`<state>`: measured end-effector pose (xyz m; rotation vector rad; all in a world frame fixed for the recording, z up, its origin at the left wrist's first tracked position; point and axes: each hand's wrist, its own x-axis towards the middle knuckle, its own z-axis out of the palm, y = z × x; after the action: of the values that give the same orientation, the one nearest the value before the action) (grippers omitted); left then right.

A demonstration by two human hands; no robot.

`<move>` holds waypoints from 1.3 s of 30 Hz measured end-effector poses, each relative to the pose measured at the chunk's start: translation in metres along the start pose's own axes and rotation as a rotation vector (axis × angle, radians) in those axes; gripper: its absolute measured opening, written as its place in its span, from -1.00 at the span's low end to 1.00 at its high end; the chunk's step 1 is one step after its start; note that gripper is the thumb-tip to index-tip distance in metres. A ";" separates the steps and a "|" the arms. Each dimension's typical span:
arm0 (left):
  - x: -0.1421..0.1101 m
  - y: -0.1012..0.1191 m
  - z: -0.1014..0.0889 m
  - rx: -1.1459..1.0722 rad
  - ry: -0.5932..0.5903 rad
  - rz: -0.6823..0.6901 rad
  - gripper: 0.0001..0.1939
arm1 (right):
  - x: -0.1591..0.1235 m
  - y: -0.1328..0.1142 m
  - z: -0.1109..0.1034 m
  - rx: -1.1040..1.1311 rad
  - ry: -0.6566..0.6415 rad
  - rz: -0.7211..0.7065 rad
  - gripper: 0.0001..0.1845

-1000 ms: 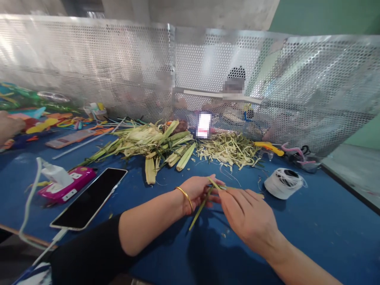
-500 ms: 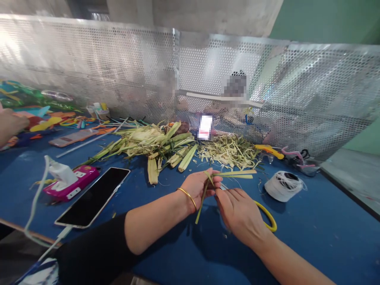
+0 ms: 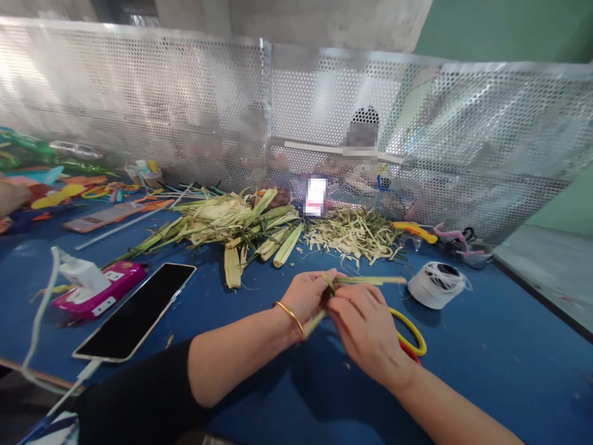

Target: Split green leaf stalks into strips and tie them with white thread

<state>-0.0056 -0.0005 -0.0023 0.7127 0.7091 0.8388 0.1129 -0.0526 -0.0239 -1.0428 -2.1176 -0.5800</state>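
My left hand (image 3: pixel 311 301), with a gold bangle at the wrist, pinches a folded green leaf strip (image 3: pixel 328 283). Pale ends of strip (image 3: pixel 365 280) stick out to the right, and another end slants down below the palm. Fingers of my right hand (image 3: pixel 365 321) are closed together against the strip close to the left fingertips; their exact hold is partly hidden. From behind my right hand shows the yellow and red handle of scissors (image 3: pixel 419 339); the rest is covered. A spool of white thread (image 3: pixel 436 284) stands to the right of my hands.
Behind my hands lie a heap of leaf stalks (image 3: pixel 222 219) and a pile of shredded scraps (image 3: pixel 354 235). At left are a phone (image 3: pixel 134 315) on a cable and a pink power strip (image 3: pixel 104 289). Another person's hand (image 3: pixel 13 194) shows. A perforated metal screen (image 3: pixel 194 111) stands behind.
My right hand has moved up and in against the strip by my left fingers, turning over it. The lower strip end has shifted. More of the red scissor handle shows. The view moved slightly.
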 end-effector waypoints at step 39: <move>0.001 0.000 -0.004 0.204 -0.189 0.089 -0.69 | -0.002 0.024 0.003 0.498 0.076 0.953 -0.77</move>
<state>-0.0081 0.0019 -0.0046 0.9995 0.6011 0.7747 0.1322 -0.0384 -0.0255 -1.4958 -1.3370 0.3464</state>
